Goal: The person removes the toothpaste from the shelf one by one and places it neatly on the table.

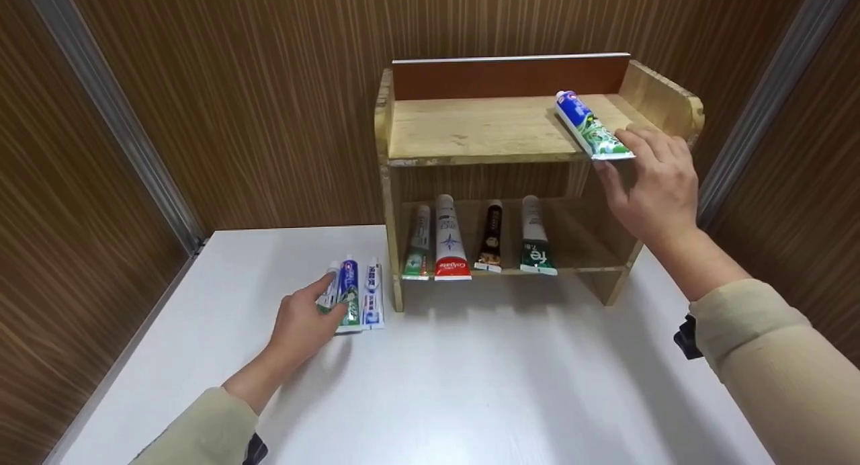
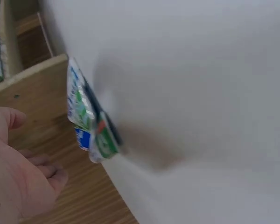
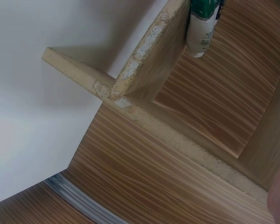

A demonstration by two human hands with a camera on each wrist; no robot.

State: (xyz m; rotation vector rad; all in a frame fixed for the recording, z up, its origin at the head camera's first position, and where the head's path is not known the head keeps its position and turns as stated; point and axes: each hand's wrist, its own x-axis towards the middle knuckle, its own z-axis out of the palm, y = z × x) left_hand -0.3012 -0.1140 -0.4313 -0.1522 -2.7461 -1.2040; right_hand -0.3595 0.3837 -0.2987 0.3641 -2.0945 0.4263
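On the upper shelf, my right hand pinches the crimped end of a blue, white and green toothpaste tube. This end reaches the shelf's front edge; the cap points to the back. Only a blurred bit of that hand enters the right wrist view. My left hand hovers by three toothpaste tubes lying side by side on the white table. A blue and green tube lies in the middle, with a white and blue tube to its right. In the left wrist view, that hand holds nothing.
A two-tier wooden shelf stands at the table's back. Its lower tier holds several toothpaste tubes in a row, among them a red and white Colgate tube, a black tube and a green and white tube. Wood-grain panels enclose the table.
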